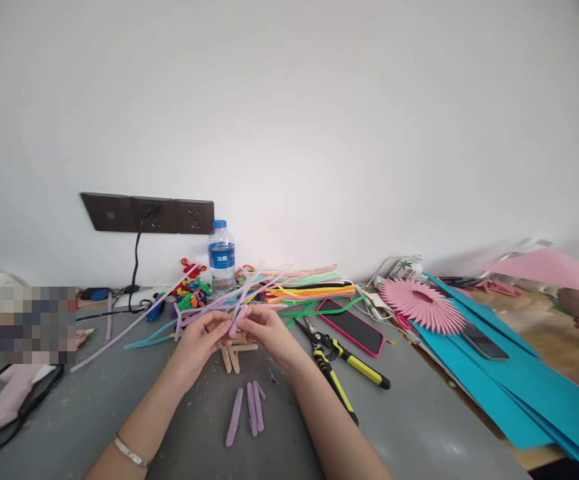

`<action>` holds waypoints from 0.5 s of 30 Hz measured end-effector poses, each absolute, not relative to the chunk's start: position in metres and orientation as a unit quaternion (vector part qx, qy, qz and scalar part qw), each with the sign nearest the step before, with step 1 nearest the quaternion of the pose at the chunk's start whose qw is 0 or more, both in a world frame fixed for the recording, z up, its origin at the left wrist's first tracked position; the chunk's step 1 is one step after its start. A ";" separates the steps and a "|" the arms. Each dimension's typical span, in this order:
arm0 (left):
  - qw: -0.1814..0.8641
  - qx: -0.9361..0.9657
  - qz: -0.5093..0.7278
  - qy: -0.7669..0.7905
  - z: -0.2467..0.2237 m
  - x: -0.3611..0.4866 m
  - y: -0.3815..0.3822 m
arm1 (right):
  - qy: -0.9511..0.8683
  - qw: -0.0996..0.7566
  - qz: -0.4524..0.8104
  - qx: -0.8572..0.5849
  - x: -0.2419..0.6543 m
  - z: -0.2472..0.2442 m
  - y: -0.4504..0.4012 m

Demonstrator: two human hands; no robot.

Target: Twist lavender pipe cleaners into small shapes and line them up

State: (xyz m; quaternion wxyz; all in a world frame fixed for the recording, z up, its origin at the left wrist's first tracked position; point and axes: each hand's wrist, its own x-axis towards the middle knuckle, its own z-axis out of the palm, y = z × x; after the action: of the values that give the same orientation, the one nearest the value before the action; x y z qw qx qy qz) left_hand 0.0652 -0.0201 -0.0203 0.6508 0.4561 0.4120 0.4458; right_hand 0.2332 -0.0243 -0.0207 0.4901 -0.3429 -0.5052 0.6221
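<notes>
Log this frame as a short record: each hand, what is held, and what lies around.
Left hand: the left hand pinches a lilac strip; bracelet on that wrist
Right hand: the right hand pinches the same strip
Nearer the wearer: separate lilac sticks
Just beyond the hands: plain wooden sticks
Right of the hands: yellow-and-black cutters, pink-edged phone
Behind: colored fuzzy stems, upright water bottle
Far right: blue sheets, another person's hand
Unclear: whether the strip wraps a stick
</notes>
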 end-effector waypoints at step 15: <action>0.538 0.550 0.476 0.427 -0.024 0.072 -0.021 | -0.478 0.532 0.582 -0.387 0.228 -0.023 -0.022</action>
State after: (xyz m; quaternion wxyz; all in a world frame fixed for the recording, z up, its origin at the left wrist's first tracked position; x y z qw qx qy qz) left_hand 0.0716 -0.0214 -0.0236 0.5379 0.5496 0.4266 0.4761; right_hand 0.2280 -0.0221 -0.0231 0.5324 -0.3867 -0.4784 0.5815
